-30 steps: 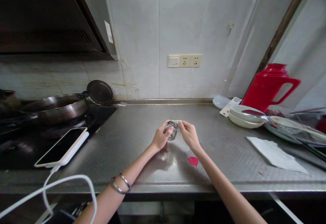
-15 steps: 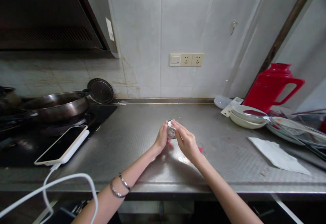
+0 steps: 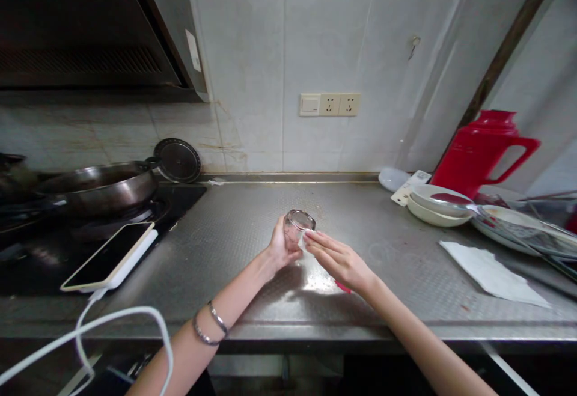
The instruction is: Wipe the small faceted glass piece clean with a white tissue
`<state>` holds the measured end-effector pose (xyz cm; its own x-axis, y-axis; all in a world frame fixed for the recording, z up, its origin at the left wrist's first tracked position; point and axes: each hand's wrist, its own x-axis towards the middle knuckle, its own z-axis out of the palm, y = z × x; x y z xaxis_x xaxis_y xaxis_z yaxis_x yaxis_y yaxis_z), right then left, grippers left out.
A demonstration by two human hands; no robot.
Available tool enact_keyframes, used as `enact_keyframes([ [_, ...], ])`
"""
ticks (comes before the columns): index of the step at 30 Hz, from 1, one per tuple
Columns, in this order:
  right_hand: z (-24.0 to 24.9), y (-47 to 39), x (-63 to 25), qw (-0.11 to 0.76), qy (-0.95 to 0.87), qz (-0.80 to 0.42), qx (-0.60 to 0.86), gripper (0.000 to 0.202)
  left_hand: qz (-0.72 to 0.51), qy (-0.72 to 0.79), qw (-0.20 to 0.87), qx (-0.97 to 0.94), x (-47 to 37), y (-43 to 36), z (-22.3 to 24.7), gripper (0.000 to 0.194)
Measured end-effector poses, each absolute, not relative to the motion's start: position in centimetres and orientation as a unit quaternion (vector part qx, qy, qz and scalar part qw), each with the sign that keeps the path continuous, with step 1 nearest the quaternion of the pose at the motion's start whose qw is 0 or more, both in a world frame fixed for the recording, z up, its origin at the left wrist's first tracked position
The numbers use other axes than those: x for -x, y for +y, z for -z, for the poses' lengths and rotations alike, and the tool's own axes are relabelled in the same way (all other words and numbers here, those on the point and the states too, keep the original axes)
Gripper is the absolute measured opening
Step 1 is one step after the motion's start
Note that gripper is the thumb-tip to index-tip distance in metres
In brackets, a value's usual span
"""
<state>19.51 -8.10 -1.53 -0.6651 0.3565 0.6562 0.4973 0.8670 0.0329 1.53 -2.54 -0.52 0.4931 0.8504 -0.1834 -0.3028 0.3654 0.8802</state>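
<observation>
A clear glass (image 3: 300, 220) is held above the steel counter (image 3: 234, 222), its round end facing up and toward me. My left hand (image 3: 283, 246) wraps round its left side and underside. A small piece of white tissue (image 3: 302, 241) lies against the glass wall, pinched under the fingertips of my right hand (image 3: 338, 258). Partly behind my right wrist, a small red piece (image 3: 342, 286) rests on the counter.
At left, a phone (image 3: 110, 256) with a white cable and a steel pan (image 3: 103, 188) sit on the black stove. Stacked bowls (image 3: 439, 213), a plate, a red thermos (image 3: 473, 155) and a folded white napkin (image 3: 491, 273) are at right.
The glass has tilted so its round end now shows. My left hand has shifted slightly left and down, and my right hand has moved right and lower with the tissue.
</observation>
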Motion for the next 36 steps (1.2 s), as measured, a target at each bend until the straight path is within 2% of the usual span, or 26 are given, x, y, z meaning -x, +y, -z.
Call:
enact_keyframes([
  [3,2.3,-7.8,-20.6,0.351,-0.892,0.108,0.264,0.039,-0.353,0.265,0.824,-0.355,-0.9,-2.5,-0.4,0.070],
  [5,2.4,-7.6,-20.8,0.397,-0.861,0.103,0.300,0.034,-0.345,0.242,0.833,-0.357,-0.6,-2.6,-1.0,0.074],
  [9,1.5,-7.1,-19.9,0.528,-0.716,0.048,0.453,0.028,-0.365,0.272,0.799,-0.392,-0.3,-2.6,-1.6,0.081],
  [13,0.5,-5.3,-19.5,0.581,-0.587,-0.068,0.560,0.043,-0.385,0.307,0.742,-0.456,-0.4,-2.6,-1.7,0.077],
  [16,0.6,-3.1,-19.7,0.619,-0.544,-0.204,0.528,0.045,-0.391,0.318,0.683,-0.528,-0.6,-2.6,-1.7,0.070],
  [19,1.2,-1.2,-19.5,0.643,-0.498,-0.302,0.497,0.048,-0.403,0.345,0.612,-0.587,-0.8,-2.5,-1.2,0.073],
  [26,2.6,0.4,-16.4,0.675,-0.419,-0.392,0.464,0.031,-0.446,0.432,0.395,-0.677,-0.4,-1.1,0.6,0.074],
  [29,2.8,0.6,-15.1,0.683,-0.393,-0.419,0.450,0.023,-0.458,0.445,0.305,-0.707,-0.2,-0.4,1.2,0.081],
  [33,2.4,0.9,-14.3,0.703,-0.355,-0.446,0.426,0.023,-0.485,0.455,0.293,-0.686,-0.5,0.3,2.3,0.092],
  [36,2.0,1.1,-14.1,0.704,-0.330,-0.482,0.404,0.026,-0.491,0.456,0.300,-0.679,-0.9,0.6,2.8,0.084],
])
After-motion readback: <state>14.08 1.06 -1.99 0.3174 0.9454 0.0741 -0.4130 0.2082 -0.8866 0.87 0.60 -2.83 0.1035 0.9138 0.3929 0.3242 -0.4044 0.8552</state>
